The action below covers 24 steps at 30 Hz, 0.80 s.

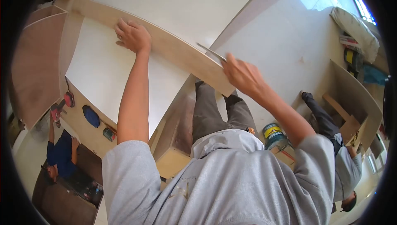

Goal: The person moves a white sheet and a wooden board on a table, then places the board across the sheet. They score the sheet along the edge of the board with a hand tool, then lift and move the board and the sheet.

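Note:
A long, pale wooden board point(178, 51) runs diagonally in front of me, lying across white panels. My left hand point(134, 37) is on its left part, the fingers bent against the wood and a ring on one of them. Closed around one end of a thin metal blade point(211, 52) is my right hand point(244, 76), near the board's lower right end. The blade points up and left, overlapping the board's edge in this view. Its handle is hidden inside my fist.
A white panel point(273, 39) stretches to the right. Beside my legs stands a labelled can point(275, 136). One person point(62, 154) is at lower left, near a red power drill point(56, 111); another person point(345, 171) is at right. A brown cabinet panel point(37, 68) is at left.

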Tool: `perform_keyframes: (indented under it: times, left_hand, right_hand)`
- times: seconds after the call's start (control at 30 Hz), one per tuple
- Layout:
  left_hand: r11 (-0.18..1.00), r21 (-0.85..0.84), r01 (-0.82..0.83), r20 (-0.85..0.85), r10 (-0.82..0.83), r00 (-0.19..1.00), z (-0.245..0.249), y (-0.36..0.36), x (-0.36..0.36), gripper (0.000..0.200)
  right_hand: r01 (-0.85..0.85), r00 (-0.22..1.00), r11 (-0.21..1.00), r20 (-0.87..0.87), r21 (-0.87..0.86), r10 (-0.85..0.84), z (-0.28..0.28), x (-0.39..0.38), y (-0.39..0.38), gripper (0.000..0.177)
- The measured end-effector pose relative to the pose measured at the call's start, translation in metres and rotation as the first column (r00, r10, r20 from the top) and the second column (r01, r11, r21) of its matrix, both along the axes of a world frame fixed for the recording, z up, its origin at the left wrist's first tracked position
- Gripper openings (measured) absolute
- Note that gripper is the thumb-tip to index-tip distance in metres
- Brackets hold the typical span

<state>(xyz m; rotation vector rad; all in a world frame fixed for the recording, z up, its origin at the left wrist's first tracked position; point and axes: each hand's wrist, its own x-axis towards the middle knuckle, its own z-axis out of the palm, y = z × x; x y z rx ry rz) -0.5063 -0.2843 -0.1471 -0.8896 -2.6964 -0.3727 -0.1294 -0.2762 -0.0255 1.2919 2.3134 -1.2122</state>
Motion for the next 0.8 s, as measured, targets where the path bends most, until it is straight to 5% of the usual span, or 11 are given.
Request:
perform_keyframes:
  times: [0.13, 0.23, 0.3, 0.37, 0.43, 0.5, 0.53, 0.57, 0.8]
  left_hand:
    - [1.0, -0.021, 0.016, 0.06, -0.014, 0.998, 0.006, 0.003, 0.002, 0.052]
    - [1.0, -0.017, 0.021, 0.07, -0.02, 0.997, 0.01, 0.0, 0.003, 0.052]
    - [1.0, -0.003, 0.009, 0.101, -0.009, 0.995, 0.012, -0.001, 0.007, 0.052]
    - [1.0, 0.015, -0.004, 0.143, 0.002, 0.99, 0.014, 0.003, 0.007, 0.052]
    - [0.999, 0.05, 0.002, 0.146, -0.01, 0.989, 0.012, 0.01, 0.005, 0.049]
    - [0.999, 0.042, 0.013, 0.144, -0.019, 0.989, 0.014, 0.002, 0.01, 0.048]
    - [0.999, 0.049, 0.013, 0.136, -0.019, 0.991, 0.013, 0.004, 0.009, 0.049]
    - [0.999, 0.041, 0.01, 0.13, -0.015, 0.991, 0.012, 0.003, 0.01, 0.049]
    - [0.999, 0.026, 0.022, 0.134, -0.025, 0.991, 0.016, 0.002, 0.011, 0.051]
  right_hand:
    - [-0.049, 0.984, 0.998, -0.169, 0.041, 0.055, -0.04, -0.05, 0.007, 0.026]
    - [-0.09, 0.99, 0.994, -0.099, 0.069, 0.097, -0.036, -0.01, 0.001, 0.023]
    - [-0.249, 0.965, 0.963, 0.117, 0.105, 0.237, -0.047, 0.063, -0.022, 0.021]
    - [-0.23, 0.868, 0.96, 0.412, -0.16, 0.276, -0.027, 0.126, -0.03, 0.024]
    - [-0.267, 0.959, 0.916, 0.173, 0.299, 0.223, -0.03, 0.156, -0.012, 0.026]
    - [-0.022, 1.0, 0.974, 0.013, 0.224, 0.02, -0.022, 0.163, -0.005, 0.03]
    - [0.189, 0.981, 0.981, 0.043, -0.05, -0.187, 0.01, 0.136, 0.024, 0.032]
    - [0.388, 0.922, 0.863, 0.129, -0.323, -0.366, 0.026, 0.113, 0.038, 0.034]
    - [0.034, 0.992, 0.996, -0.119, -0.088, -0.044, -0.022, 0.019, 0.008, 0.034]
